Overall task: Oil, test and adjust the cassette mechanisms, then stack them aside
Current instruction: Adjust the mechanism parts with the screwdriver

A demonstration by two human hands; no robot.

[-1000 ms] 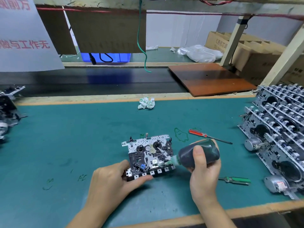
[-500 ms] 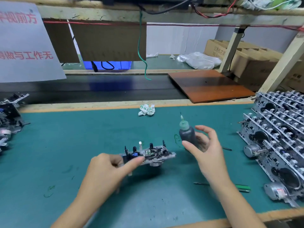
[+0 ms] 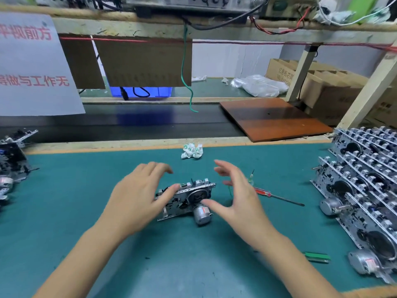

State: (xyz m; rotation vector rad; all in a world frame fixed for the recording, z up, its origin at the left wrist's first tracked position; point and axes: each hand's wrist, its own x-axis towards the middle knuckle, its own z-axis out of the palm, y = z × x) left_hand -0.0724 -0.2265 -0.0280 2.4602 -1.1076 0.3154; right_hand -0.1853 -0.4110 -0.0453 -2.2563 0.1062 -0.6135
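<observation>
One cassette mechanism (image 3: 184, 200) stands tilted on the green mat (image 3: 64, 201), its flywheel and silver motor facing me. My left hand (image 3: 139, 198) hovers at its left end with fingers spread, and the thumb tip touches the metal frame. My right hand (image 3: 238, 201) is at its right side, fingers spread and holding nothing, the thumb close to the motor. The oil bottle (image 3: 251, 177) stands behind my right hand, so only its thin nozzle shows. Both hands are motion-blurred.
A red-handled screwdriver (image 3: 272, 194) lies right of my right hand and a green-handled one (image 3: 316, 257) lies nearer the front edge. Stacked mechanisms (image 3: 365, 190) fill the right side, with more (image 3: 10, 168) at the left edge. A crumpled cloth (image 3: 192, 150) lies at the back.
My right hand oiled the mechanism, stood the bottle on the mat and let go. The mechanism was turned over from lying flat, so its motor side now faces me.
</observation>
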